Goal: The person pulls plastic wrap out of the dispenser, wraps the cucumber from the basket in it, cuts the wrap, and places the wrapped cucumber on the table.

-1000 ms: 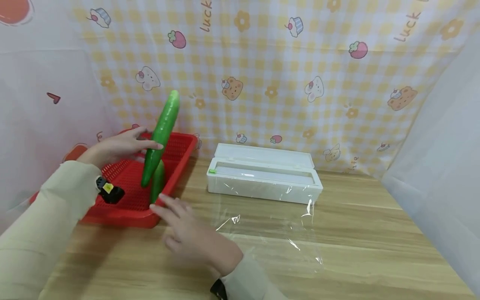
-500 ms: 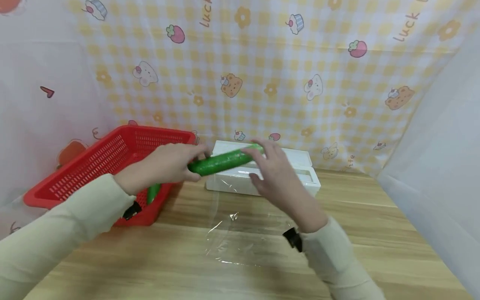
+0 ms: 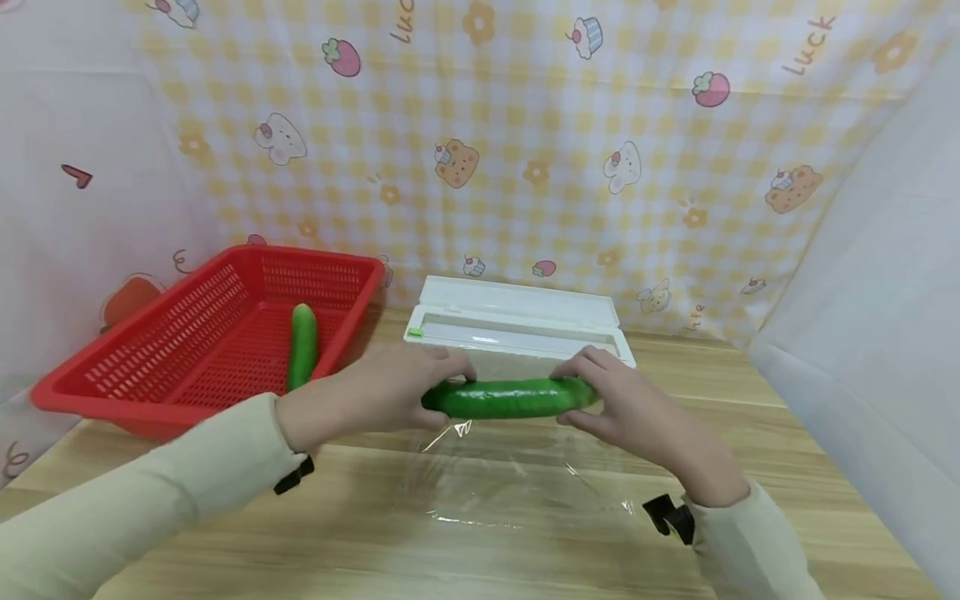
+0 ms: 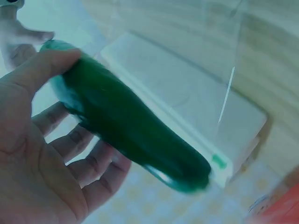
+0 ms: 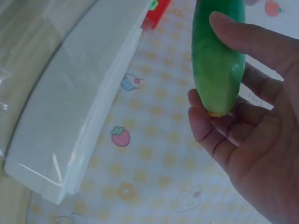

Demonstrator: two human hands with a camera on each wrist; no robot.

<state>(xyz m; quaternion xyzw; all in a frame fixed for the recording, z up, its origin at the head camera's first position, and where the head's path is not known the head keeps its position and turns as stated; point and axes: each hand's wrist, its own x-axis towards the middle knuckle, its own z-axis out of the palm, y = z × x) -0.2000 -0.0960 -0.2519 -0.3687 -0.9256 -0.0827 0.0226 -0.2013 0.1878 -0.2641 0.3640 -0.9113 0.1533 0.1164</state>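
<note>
A cucumber (image 3: 517, 398) is held crosswise & roughly level above clear film (image 3: 510, 475) spread on the worktop (image 3: 765, 433); whether the film is touched can't be told. Its dark end is pinched in the left hand (image 3: 386, 389), its paler end in the right hand (image 3: 630, 402).

Main risk, as judged: the glossy skin could slip if either grip were loosened, w/ a roll off the film or a knock to the white box (image 3: 517, 302) just behind. The film, thin & creased, could be rucked or dragged if caught by a sleeve (image 3: 757, 550); if lowered unevenly, the cucumber could be left askew.

The box lid is raised; a green tab (image 3: 415, 332) is seen at the box's left end. The worktop is pale & wood-grained. At left, a red basket (image 3: 112, 408) is placed, w/ a second cucumber (image 3: 302, 342) inside near its right wall. The space is backed by yellow-check cloth (image 3: 540, 125), printed w/ bears, strawberries, etc.; white sheets (image 3: 862, 275) are hung both sides.
</note>
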